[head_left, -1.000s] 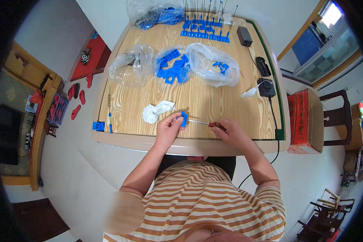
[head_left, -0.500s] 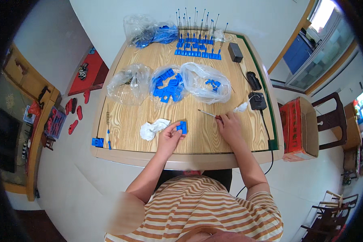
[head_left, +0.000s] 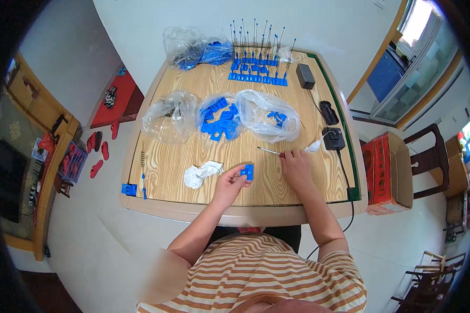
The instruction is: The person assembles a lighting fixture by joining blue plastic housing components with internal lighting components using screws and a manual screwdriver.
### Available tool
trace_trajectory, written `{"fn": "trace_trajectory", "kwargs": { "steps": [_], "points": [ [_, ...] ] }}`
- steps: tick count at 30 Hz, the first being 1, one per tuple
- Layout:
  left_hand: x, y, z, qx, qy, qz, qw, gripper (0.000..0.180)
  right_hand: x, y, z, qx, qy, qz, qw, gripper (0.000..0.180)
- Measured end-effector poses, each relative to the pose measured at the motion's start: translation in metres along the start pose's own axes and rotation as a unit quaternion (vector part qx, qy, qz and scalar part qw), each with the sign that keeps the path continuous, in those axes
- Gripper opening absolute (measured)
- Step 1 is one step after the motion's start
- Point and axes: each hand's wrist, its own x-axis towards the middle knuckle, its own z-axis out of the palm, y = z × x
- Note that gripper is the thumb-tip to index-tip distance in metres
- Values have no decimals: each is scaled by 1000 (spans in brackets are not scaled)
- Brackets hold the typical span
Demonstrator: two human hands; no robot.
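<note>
My left hand pinches a small blue plastic block between thumb and fingers, low over the front of the table. Beside that wrist lies a crumpled white tissue. To the right, my right hand is closed on the handle of a screwdriver; its thin metal shaft points left, and most of the handle is hidden under the fingers. By the table's left front corner sit another blue block and a spring on a rod with blue ends.
Clear bags stand across the middle: one with dark bits, one with blue blocks, one with small blue parts. Behind are rows of upright spring pieces and more bags. Black boxes and a cable line the right edge.
My left hand has moved slightly right with the blue block, closer to the screwdriver. My right hand stays on the screwdriver. The whole view has shifted a little.
</note>
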Motion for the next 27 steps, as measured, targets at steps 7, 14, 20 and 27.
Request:
{"fn": "trace_trajectory", "kwargs": {
  "steps": [7, 14, 20, 27],
  "points": [
    [0, -3, 0, 10, -1, 8, 1000, 34, -4, -16, -17, 43, 62, -33, 997, 16],
    [-6, -1, 9, 46, -3, 11, 999, 36, -11, -69, -43, 483, -33, -17, 875, 29],
    [-9, -2, 11, 52, -26, 30, 998, 42, -16, -72, -10, 523, -22, -27, 851, 27],
    [-9, -8, 7, 11, -14, 12, 1000, 39, -19, -75, -12, 518, -30, 33, 854, 23]
  ]
}}
